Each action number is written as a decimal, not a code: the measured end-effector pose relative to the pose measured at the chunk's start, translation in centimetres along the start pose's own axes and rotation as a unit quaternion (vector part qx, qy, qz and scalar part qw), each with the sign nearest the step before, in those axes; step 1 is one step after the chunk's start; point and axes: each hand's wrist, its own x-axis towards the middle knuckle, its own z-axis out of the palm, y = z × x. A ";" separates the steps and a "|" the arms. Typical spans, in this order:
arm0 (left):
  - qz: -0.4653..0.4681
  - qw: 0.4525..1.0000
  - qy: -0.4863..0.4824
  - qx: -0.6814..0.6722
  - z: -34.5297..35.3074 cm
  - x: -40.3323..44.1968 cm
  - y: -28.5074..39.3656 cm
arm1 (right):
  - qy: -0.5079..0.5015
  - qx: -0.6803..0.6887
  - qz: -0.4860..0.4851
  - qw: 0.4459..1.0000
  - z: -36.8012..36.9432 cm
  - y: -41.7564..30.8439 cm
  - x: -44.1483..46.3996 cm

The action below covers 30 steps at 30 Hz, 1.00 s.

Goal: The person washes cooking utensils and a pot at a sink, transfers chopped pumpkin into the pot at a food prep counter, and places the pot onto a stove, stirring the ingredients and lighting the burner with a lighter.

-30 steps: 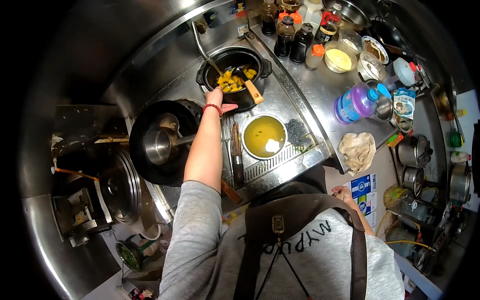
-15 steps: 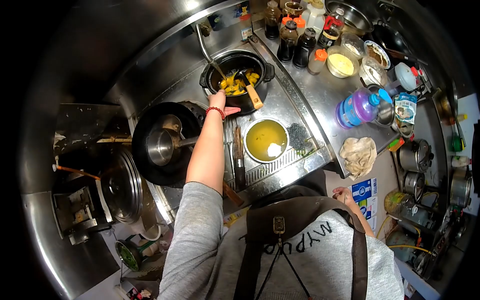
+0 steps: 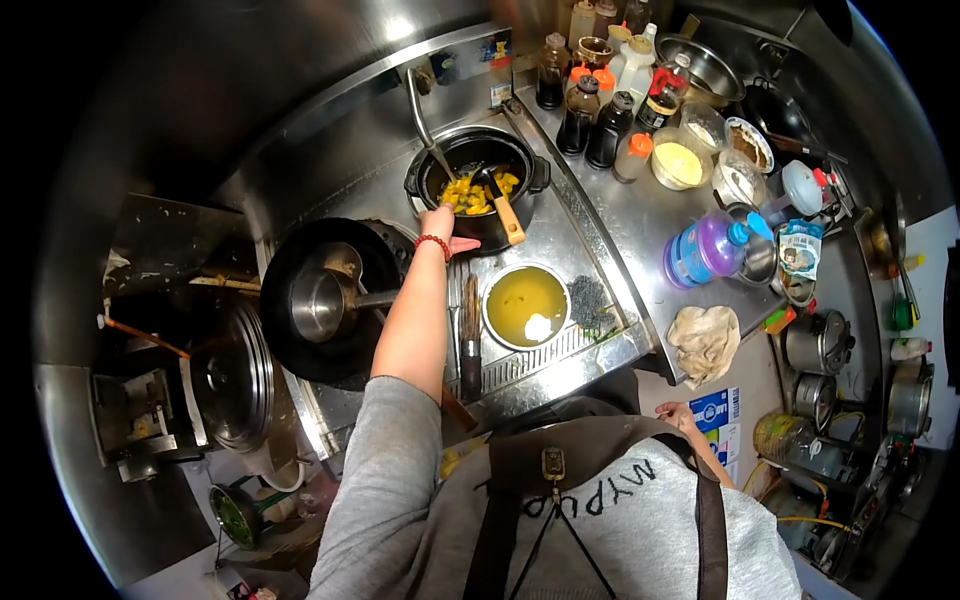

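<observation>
My left hand [image 3: 437, 222], with a red bead bracelet at the wrist, is at the near left rim of a black pot [image 3: 470, 227]. Its fingers curl over the rim, partly hidden, and the thumb stretches right along the outer wall. Yellow chunks of food [image 3: 468, 197] lie in the pot. A ladle [image 3: 507, 212] with a wooden handle leans inside it. A metal spout [image 3: 418, 118] reaches over the pot. My right hand [image 3: 677, 412] hangs low beyond the counter edge, loosely curled, its fingers a little apart and nothing visible in them.
A white-rimmed bowl of yellow liquid [image 3: 525, 305] stands before the pot, beside a bamboo brush [image 3: 471, 340]. On the left, a wok [image 3: 285, 270] holds a metal scoop [image 3: 320, 305]. Sauce bottles [image 3: 610, 130], a purple jug [image 3: 700, 250] and a cloth [image 3: 705, 345] are at right.
The view has shifted slightly. My left hand stays at the pot's rim with its thumb out, and my right hand still hangs low. The pot and ladle look unchanged.
</observation>
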 end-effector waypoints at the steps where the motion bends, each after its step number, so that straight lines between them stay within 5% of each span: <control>1: -0.001 1.000 -0.004 -0.001 -0.1 0.1 0.0 | 0.002 0.007 0.000 1.000 0.1 0.5 0.3; 19: -0.001 1.000 0.002 -0.009 0.0 -0.3 0.1 | 0.005 -0.013 -0.005 1.000 0.3 0.1 -0.3; 30: 0.020 1.000 -0.021 -0.003 -0.3 0.2 -0.3 | -0.085 0.154 0.005 0.984 1.8 5.9 2.7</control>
